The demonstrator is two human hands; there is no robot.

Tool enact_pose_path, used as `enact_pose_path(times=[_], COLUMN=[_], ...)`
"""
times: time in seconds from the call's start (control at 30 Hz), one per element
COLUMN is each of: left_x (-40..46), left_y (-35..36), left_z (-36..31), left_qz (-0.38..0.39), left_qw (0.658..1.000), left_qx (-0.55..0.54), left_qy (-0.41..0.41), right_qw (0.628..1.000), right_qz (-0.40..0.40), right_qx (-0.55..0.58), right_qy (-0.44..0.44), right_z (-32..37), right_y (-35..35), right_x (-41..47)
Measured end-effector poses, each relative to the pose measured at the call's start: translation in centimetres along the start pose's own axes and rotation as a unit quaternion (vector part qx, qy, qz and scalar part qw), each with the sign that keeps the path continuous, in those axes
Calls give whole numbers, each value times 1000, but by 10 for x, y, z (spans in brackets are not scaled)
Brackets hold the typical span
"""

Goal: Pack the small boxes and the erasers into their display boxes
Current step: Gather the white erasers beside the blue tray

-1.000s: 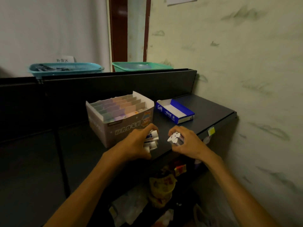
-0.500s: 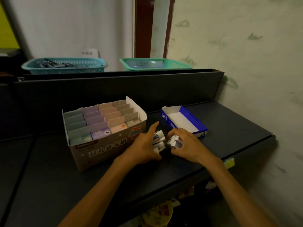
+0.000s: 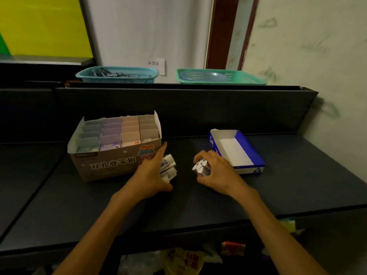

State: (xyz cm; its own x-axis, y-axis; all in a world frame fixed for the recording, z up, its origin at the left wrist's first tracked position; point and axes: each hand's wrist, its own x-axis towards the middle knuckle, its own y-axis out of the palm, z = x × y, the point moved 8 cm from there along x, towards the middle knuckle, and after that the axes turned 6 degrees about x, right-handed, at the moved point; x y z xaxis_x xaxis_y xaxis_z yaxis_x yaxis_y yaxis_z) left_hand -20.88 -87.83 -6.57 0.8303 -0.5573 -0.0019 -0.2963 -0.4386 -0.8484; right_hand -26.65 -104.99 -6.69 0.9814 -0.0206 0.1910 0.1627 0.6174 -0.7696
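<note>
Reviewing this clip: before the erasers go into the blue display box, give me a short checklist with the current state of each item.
1. Blue display box open and empty: ok, its white floor is bare.
2. Right hand holds a bundle of erasers: ok, its fingers curl round them.
3. Left hand has its stack of erasers under control: cannot tell, the hand lies against the stack with the forefinger straight.
4. Path from the right hand to the blue box is free: ok, bare shelf between them.
5. Brown display box of small boxes full: ok, every row looks filled.
</note>
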Motion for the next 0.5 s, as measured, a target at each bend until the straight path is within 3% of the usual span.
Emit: enact_pose_path(times=[0.3, 0.5], left_x=[22, 47], left_y=[11, 19], left_z=[-13, -23], left_qz=[-17, -21], left_qw=[1000, 998], left_qx=[-13, 38], left_qy=[-19, -37], right_qw=[1000, 999], right_qz=[3, 17], right_qx=[-5, -45], right_qy=[-26, 20], right_z=[8, -9], right_y=[9, 6], right_x=[41, 62])
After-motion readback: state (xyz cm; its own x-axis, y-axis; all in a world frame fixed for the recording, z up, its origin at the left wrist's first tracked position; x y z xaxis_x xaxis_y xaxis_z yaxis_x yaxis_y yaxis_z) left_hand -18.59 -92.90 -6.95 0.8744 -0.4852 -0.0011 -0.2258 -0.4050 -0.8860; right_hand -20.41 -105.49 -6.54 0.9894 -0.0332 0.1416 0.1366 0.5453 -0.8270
